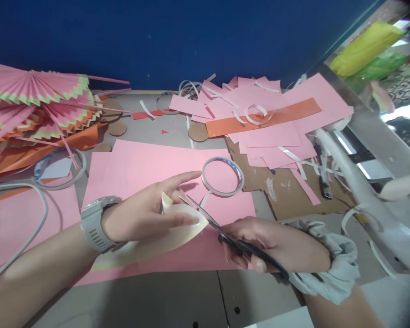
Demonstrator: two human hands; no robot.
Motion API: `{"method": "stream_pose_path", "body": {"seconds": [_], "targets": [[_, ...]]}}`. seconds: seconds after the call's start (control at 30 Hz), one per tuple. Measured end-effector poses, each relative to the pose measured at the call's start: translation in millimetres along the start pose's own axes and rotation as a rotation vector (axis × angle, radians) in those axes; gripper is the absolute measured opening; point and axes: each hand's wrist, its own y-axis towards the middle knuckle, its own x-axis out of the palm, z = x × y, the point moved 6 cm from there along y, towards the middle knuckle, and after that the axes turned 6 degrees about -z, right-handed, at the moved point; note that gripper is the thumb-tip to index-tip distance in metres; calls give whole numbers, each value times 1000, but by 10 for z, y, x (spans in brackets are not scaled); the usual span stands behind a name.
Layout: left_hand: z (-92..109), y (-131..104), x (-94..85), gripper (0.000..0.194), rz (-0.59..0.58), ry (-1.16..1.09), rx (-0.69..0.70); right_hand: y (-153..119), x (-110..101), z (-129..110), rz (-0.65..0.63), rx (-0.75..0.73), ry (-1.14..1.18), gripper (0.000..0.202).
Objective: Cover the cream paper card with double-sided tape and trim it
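Note:
My left hand, with a grey watch on the wrist, pinches a pale cream paper piece over a large pink sheet. Its index finger reaches to a tape roll lying on that sheet. A strip of tape runs down from the roll toward the scissor blades. My right hand, a pale scrunchie round its wrist, is closed on black-handled scissors. The blades point up and left, close to the cream paper's tip and my left thumb.
Pleated paper fans are at the far left, near another tape roll. Pink paper pieces and an orange strip lie at the back right on brown cardboard. A cutter rests beside a metal frame.

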Motion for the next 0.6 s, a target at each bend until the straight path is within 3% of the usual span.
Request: {"method": "stream_pose_path", "body": {"seconds": [0.23, 0.6], "targets": [[-15, 7, 2, 69, -7, -4, -7, -2, -1, 42, 6, -11, 61, 17], [-19, 2, -5, 68, -21, -26, -14, 5, -1, 76, -4, 16, 137, 42]]}}
